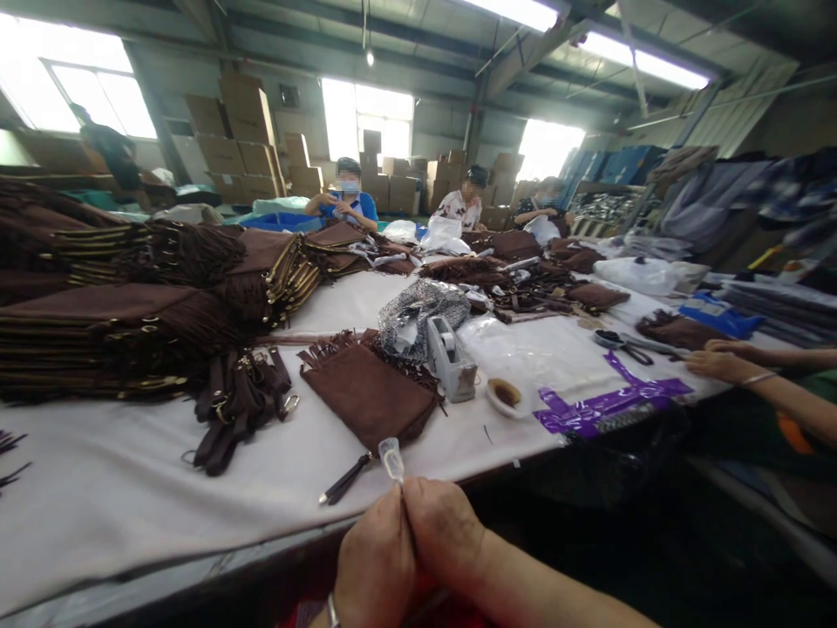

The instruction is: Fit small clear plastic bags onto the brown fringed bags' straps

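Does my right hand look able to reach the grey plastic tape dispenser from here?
Probably yes: mostly bare white cloth lies between the right hand and the dispenser. That hand seems busy, though, gripping a small clear plastic piece with the left hand.

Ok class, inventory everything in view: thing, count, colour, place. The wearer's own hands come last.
Fringed pouch: one, brown, nearest the hands
Stacked pouches: uncounted, brown, left
Straps: several, dark brown, left of pouch
Wrapped piece: one, transparent wrap, between hands
Tape dispenser: one, grey, beside pouch
Bubble wrap: bundle, silvery, behind dispenser
Dish: one, white, right of dispenser
Tape strips: several, purple, table edge
Scissors: one pair, dark, right
Packet: one, blue, right
Tablecloth: white, beneath
Cartons: many, brown, background
People: three, blue, pale, dark tops, across table
Co-worker's hands: two, right
Left hand: one, bare, bottom centre
Right hand: one, bare, touching left
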{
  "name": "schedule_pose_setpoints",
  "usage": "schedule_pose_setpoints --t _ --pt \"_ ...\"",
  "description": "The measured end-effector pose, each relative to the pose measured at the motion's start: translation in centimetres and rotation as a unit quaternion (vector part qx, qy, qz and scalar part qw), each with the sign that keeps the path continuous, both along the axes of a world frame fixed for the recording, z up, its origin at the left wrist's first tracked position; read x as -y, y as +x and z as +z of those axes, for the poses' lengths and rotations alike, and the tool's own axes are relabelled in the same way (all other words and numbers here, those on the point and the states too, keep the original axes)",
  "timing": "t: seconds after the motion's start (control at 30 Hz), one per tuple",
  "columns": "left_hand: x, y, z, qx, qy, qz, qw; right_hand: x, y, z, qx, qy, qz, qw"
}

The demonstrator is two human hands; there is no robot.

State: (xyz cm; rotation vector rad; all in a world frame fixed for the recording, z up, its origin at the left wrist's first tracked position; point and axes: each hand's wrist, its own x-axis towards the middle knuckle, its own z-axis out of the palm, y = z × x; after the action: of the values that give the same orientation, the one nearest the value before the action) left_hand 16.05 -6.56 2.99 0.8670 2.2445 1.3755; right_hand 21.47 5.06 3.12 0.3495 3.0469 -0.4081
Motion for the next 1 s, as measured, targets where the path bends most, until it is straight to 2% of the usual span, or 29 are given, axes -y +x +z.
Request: schedule_pose_setpoints --t 0.1,0.2,0.27,0.33,0.4,0.47,0.53,0.57,0.6,0.67,0.83,0.87,0.9,0.93,1.0 --pt "0.2 -0.1 1.0 -0.01 -0.015 -0.021 1.0 -0.4 0.1 -0.2 -0.002 0.013 0.034 0.999" --pt "-0.2 -0.5 2.1 0.039 0.023 -0.055 0.997 -0.9 0.3 -0.3 -0.004 0.015 0.046 0.999" --pt "-0.6 -1.0 2.2 0.107 0.05 -0.06 0.991 -1.3 0.5 -0.3 -0.021 -0.023 0.02 0.999" --pt "-1.0 -1.7 1.9 0.193 0.067 -0.011 0.979 -1.6 0.8 -0.2 -0.056 -0.118 -0.03 0.991" --pt "-1.2 -2.3 1.4 0.276 0.069 0.08 0.955 -1.7 1.0 -0.1 -0.079 -0.267 -0.088 0.956" --pt "-1.2 -2.8 1.1 0.36 0.061 0.125 0.922 -1.7 1.0 -0.1 -0.077 -0.427 -0.141 0.89" --pt "-1.4 -3.2 1.1 0.446 0.059 0.095 0.888 -1.7 1.0 -0.3 -0.067 -0.544 -0.178 0.817" --pt "-1.6 -3.3 1.2 0.481 0.064 0.069 0.872 -1.7 1.0 -0.3 -0.068 -0.581 -0.184 0.79" --pt "-1.9 -3.5 1.3 0.505 0.071 0.053 0.859 -1.6 0.9 -0.4 -0.072 -0.607 -0.185 0.77" --pt "-2.6 -3.9 1.5 0.517 0.076 0.064 0.85 -1.6 0.9 -0.5 -0.078 -0.632 -0.179 0.75" --pt "-4.1 -4.3 1.0 0.474 0.109 0.164 0.858 -1.6 1.0 -0.7 -0.074 -0.615 -0.178 0.764" --pt "-4.2 -4.3 0.8 0.474 0.116 0.171 0.856 -1.6 1.0 -0.8 -0.069 -0.622 -0.186 0.757" --pt "-4.4 -4.2 0.7 0.475 0.121 0.173 0.854 -1.5 1.0 -1.0 -0.065 -0.642 -0.195 0.738" --pt "-4.5 -4.1 0.5 0.477 0.126 0.173 0.852 -1.5 0.9 -1.3 -0.059 -0.675 -0.203 0.707" --pt "-4.7 -3.9 0.3 0.478 0.14 0.177 0.849 -1.2 0.8 -1.8 -0.052 -0.754 -0.208 0.621"
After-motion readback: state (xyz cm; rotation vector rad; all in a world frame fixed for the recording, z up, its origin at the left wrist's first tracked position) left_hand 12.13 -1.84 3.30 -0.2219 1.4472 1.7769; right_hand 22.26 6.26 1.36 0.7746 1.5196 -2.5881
